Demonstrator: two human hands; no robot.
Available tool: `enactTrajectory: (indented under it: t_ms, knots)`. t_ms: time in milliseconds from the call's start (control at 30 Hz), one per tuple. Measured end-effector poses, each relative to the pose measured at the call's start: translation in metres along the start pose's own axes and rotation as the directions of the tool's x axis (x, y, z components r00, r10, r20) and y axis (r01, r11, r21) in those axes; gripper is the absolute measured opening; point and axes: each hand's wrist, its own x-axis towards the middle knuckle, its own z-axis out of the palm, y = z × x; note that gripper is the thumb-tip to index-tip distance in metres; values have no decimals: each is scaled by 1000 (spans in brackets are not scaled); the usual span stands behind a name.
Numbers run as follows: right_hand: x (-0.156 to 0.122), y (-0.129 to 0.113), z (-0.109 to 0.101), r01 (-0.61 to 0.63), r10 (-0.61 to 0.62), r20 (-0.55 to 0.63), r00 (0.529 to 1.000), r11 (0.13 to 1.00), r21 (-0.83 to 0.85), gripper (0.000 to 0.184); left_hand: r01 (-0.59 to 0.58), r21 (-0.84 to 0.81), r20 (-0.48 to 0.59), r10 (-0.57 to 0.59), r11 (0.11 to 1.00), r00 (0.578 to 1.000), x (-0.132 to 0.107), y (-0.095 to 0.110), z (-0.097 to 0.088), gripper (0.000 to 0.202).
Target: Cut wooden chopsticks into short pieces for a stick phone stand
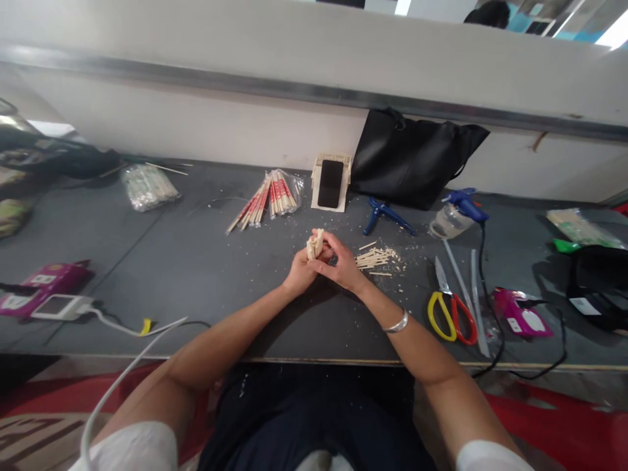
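Observation:
Both of my hands meet over the middle of the dark grey table. My left hand and my right hand are closed together on a small pale block of glued wooden sticks, held upright between the fingers. A silver bangle sits on my right wrist. Just right of my hands lies a little pile of cut wooden stick pieces amid wood crumbs.
Wrapped chopsticks lie behind my hands, beside a phone in a stick-built stand and a black bag. Blue pliers, a blue glue gun, yellow-and-red scissors and pink packets lie right. A charger and cable lie left.

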Motion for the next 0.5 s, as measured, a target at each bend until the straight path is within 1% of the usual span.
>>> enactTrajectory:
  t_ms: [67, 133, 200, 267, 333, 433, 500]
  knots:
    - [0, -4, 2, -30, 31, 39, 999, 999, -15, 45, -5, 28, -6, 5, 1000, 1000, -2, 3, 4, 40]
    - [-1, -8, 2, -46, 48, 36, 998, 998, -42, 32, 3, 47, -11, -2, 999, 1000, -4, 5, 5, 41]
    - [-1, -11, 2, -21, 23, 23, 999, 998, -58, 26, -3, 64, -12, 4, 998, 1000, -6, 5, 4, 39]
    - [-2, -13, 1, 28, -27, 19, 999, 997, -67, 26, -22, 95, -1, 22, 995, 1000, -7, 1, 1, 36]
    - [-2, -12, 2, 62, -60, 28, 998, 996, -72, 29, -36, 127, 37, 32, 991, 999, -7, -5, -3, 29]
    - [-3, -9, 3, 69, -66, 47, 997, 995, -70, 31, -51, 162, 134, 29, 986, 991, -6, -13, -9, 19]
    - [-4, -9, 3, 86, -83, 44, 996, 995, -57, 27, -92, 177, 197, 56, 980, 979, -5, -17, -12, 15]
